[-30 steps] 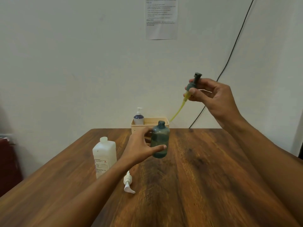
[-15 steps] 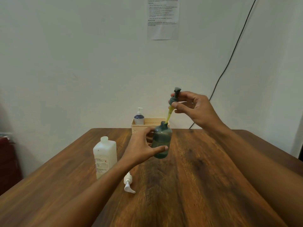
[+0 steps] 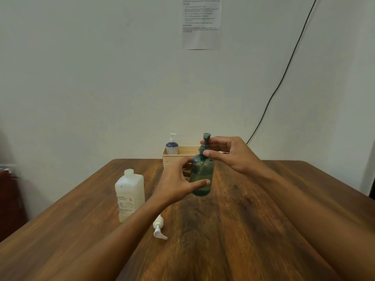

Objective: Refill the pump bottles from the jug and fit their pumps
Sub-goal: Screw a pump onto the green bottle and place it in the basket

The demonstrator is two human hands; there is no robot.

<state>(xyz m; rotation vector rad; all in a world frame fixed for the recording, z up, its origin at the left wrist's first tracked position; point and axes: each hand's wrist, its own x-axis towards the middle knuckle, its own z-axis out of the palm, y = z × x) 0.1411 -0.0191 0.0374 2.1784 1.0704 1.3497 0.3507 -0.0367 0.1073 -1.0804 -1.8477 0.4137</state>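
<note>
Past the loose white pump (image 3: 160, 228) and the jug (image 3: 129, 197), steady the green bottle (image 3: 202, 179) over the table (image 3: 263, 220) with the left hand (image 3: 176, 185), curled round its body. Turn the collar squarely onto the thread, no forcing. Right hand (image 3: 227, 155) half-closed, thumb and fingertips pinching the dark pump (image 3: 206, 141) seated on the neck.

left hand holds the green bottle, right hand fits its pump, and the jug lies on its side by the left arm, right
Not quite: the head view shows the jug standing upright on the table, not on its side. The rest holds: the left hand holds the green bottle and the right hand fits its pump.
</note>
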